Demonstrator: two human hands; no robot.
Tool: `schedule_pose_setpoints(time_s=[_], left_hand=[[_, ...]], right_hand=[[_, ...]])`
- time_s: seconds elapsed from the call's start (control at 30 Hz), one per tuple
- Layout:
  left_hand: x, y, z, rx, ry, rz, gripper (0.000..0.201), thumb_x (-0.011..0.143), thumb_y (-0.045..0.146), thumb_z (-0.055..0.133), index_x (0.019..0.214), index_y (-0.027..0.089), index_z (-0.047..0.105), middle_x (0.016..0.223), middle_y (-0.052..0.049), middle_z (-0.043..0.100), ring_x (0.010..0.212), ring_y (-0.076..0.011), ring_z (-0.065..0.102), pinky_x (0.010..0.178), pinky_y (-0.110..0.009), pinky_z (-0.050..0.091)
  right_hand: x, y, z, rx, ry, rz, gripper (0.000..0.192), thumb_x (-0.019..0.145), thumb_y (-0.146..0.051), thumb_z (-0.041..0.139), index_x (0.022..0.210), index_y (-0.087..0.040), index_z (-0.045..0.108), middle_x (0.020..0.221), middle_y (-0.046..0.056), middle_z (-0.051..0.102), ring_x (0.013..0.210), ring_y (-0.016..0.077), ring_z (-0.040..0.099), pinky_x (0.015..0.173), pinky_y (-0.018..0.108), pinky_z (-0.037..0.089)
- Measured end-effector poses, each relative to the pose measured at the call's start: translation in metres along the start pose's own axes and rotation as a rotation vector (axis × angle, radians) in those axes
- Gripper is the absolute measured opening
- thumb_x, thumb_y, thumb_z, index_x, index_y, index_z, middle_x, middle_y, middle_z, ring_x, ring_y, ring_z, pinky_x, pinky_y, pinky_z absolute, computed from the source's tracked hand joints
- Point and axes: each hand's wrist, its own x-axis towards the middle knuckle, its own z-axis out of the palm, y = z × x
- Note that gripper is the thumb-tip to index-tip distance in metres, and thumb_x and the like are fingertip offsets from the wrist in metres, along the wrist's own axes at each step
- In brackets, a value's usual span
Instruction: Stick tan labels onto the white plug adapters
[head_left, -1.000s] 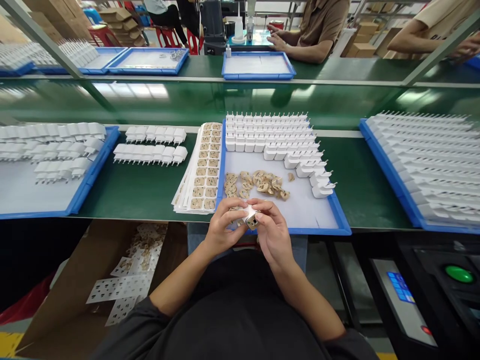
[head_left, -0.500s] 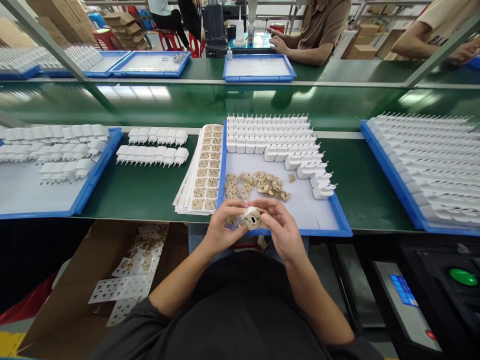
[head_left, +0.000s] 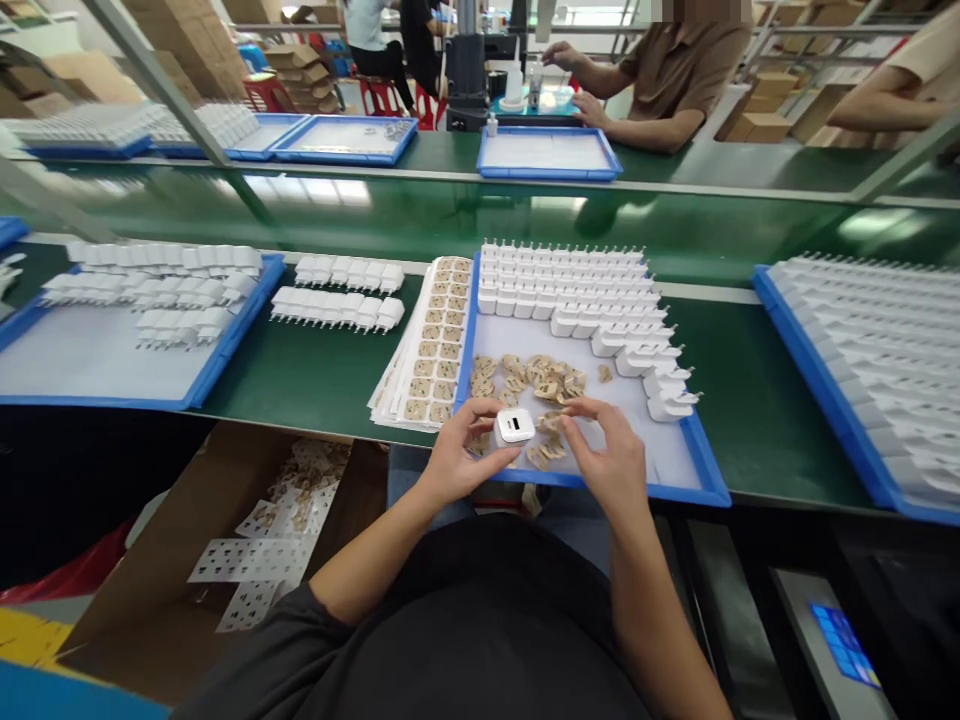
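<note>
My left hand (head_left: 463,458) is closed around a white USB charger (head_left: 514,426). The charger's white port face, with dark slots, points up toward me. To its right, my right hand (head_left: 611,458) pinches a small beige film piece (head_left: 551,421) between thumb and forefinger, apart from the charger. Beneath both hands lies a blue-rimmed tray (head_left: 709,478). A heap of loose beige film pieces (head_left: 546,374) covers part of its white floor, and more lie under my right fingers. White chargers (head_left: 562,285) stand in rows along the tray's back and right side, pins up.
Left of the tray is a stack of sticker sheets (head_left: 429,365) with beige labels. Two short rows of chargers (head_left: 337,308) lie beyond it. More charger trays stand at far left (head_left: 191,392) and right (head_left: 817,400). A cardboard box (head_left: 161,560) holds scrap sheets below. A co-worker (head_left: 675,80) sits across.
The beige film has come off the charger's port face, baring white. My right hand has moved right, away from the charger, with the film. The camera view has shifted left.
</note>
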Motion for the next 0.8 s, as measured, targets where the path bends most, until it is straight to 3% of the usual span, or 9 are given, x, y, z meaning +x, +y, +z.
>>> schedule_pose_setpoints(time_s=[0.1,0.2,0.27,0.37,0.47,0.57,0.67,0.8], left_hand=[[0.000,0.002,0.000,-0.060,0.058,0.035,0.046,0.081,0.045,0.079,0.116,0.021,0.060,0.110,-0.008,0.066,0.100,-0.0215,0.067,0.090,-0.036,0.058],[0.003,0.006,-0.019,-0.012,0.176,0.081,0.048,0.084,0.050,0.074,0.119,0.020,0.061,0.108,-0.009,0.067,0.097,-0.0222,0.067,0.089,-0.035,0.056],[0.008,0.009,-0.049,0.196,0.305,0.088,0.044,0.086,0.045,0.073,0.121,0.020,0.064,0.111,-0.009,0.067,0.101,-0.0225,0.065,0.093,-0.035,0.053],[0.019,0.006,-0.118,0.642,0.518,0.029,0.040,0.087,0.038,0.069,0.124,0.021,0.068,0.115,-0.008,0.067,0.104,-0.0232,0.063,0.095,-0.034,0.050],[0.032,-0.007,-0.198,1.142,0.697,-0.241,0.046,0.088,0.040,0.066,0.129,0.021,0.069,0.112,-0.010,0.068,0.106,-0.0267,0.062,0.098,-0.037,0.049],[0.044,-0.019,-0.263,1.253,0.795,-0.361,0.049,0.088,0.039,0.063,0.128,0.013,0.070,0.115,-0.019,0.068,0.113,-0.0372,0.057,0.101,-0.048,0.045],[0.050,-0.026,-0.299,1.302,0.823,-0.397,0.050,0.088,0.037,0.060,0.129,0.010,0.068,0.119,-0.023,0.066,0.117,-0.0414,0.055,0.101,-0.052,0.042],[0.051,-0.033,-0.314,1.337,0.816,-0.394,0.057,0.088,0.034,0.059,0.139,0.008,0.058,0.127,-0.026,0.062,0.125,-0.0438,0.051,0.104,-0.054,0.041]], right_hand=[[0.006,0.018,0.001,-0.170,0.062,-0.064,0.026,0.094,-0.037,0.063,0.115,-0.023,0.070,0.122,0.014,0.067,0.118,0.0314,0.061,0.103,0.053,0.047],[0.007,0.025,0.001,-0.201,0.113,-0.098,0.028,0.096,-0.038,0.060,0.115,-0.020,0.070,0.121,0.014,0.068,0.115,0.0305,0.064,0.097,0.048,0.052],[0.006,0.025,0.001,-0.224,0.102,-0.127,0.026,0.097,-0.038,0.059,0.110,-0.019,0.071,0.116,0.013,0.071,0.110,0.0293,0.066,0.095,0.045,0.054],[0.006,0.023,0.000,-0.249,0.095,-0.176,0.025,0.098,-0.039,0.058,0.103,-0.018,0.072,0.110,0.011,0.073,0.106,0.0283,0.069,0.097,0.043,0.053],[0.006,0.022,0.000,-0.254,0.081,-0.225,0.026,0.098,-0.039,0.057,0.101,-0.018,0.072,0.107,0.011,0.074,0.103,0.0280,0.070,0.095,0.041,0.053],[0.006,0.023,0.001,-0.255,0.071,-0.257,0.026,0.099,-0.039,0.057,0.101,-0.018,0.073,0.105,0.011,0.075,0.101,0.0277,0.071,0.095,0.040,0.053],[0.005,0.026,0.000,-0.258,0.056,-0.270,0.027,0.100,-0.039,0.055,0.100,-0.018,0.072,0.102,0.010,0.076,0.099,0.0270,0.071,0.094,0.039,0.053],[0.004,0.027,0.000,-0.276,0.035,-0.264,0.026,0.100,-0.038,0.055,0.102,-0.019,0.072,0.100,0.009,0.076,0.098,0.0257,0.071,0.093,0.038,0.053]])
